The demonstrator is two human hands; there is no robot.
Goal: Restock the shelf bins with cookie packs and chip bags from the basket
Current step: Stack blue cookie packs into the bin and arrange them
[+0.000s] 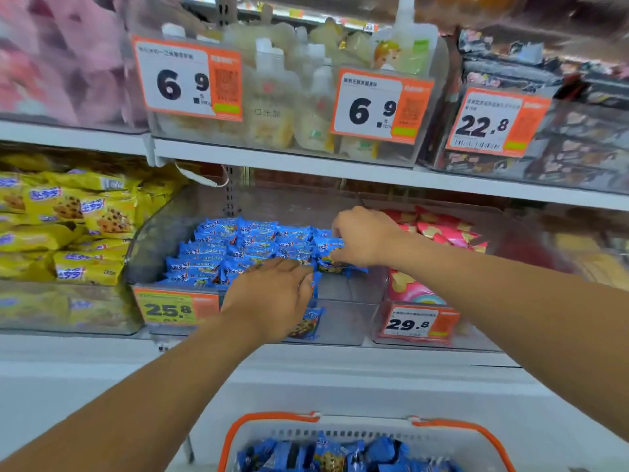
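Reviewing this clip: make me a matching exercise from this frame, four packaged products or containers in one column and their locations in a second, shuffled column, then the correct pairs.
Column 1
1. blue cookie packs
2. yellow cookie packs
3. pink packs
4. orange-rimmed basket

Column 2
A. bin to the left of the middle bin
B. bottom of the view, below the shelf
C. middle bin with the 25.8 tag, where both hands reach
D. bin with the 29.8 tag, right of the middle bin

Pairs: 1-C, 2-A, 3-D, 4-B
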